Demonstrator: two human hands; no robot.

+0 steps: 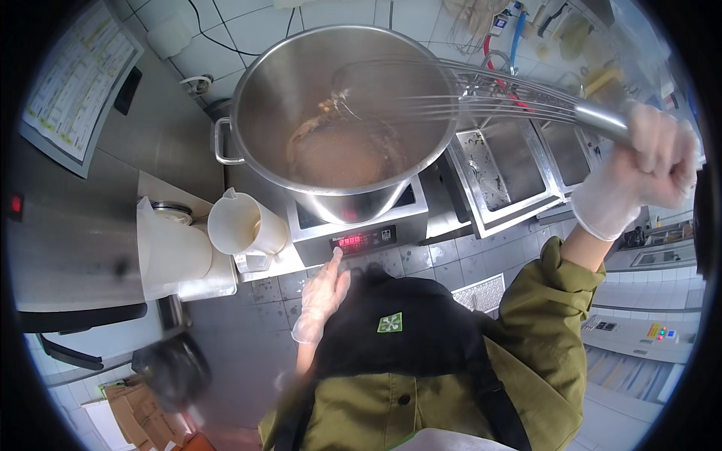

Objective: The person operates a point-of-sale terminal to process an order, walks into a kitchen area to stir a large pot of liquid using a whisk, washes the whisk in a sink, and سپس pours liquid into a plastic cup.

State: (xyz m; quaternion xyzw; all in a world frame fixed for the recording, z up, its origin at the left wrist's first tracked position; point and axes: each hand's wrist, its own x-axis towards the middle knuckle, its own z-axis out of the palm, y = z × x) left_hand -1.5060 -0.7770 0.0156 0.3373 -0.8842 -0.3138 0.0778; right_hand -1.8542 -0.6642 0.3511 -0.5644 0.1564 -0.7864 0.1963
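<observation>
My right hand [654, 158], in a clear glove, grips the metal handle of a large balloon whisk [519, 96]. Its wires reach over the rim of a deep stainless steel stockpot [271, 141]. Inside the pot lies a brown liquid [344, 152] with a few pale lumps at its far edge; whether the whisk touches it, I cannot tell. The pot stands on an induction cooker [316, 248] with a lit red display [350, 241]. My left hand [324, 290], also gloved and holding nothing, points its index finger at the control panel, at or just short of the buttons.
Left of the cooker stand a translucent measuring jug [248, 225] and a larger plastic jug [172, 253]. A steel sink [507, 163] with scraps in it lies to the right. Utensils and a wire whisk [471, 25] hang on the tiled wall. Cardboard [144, 414] lies lower left.
</observation>
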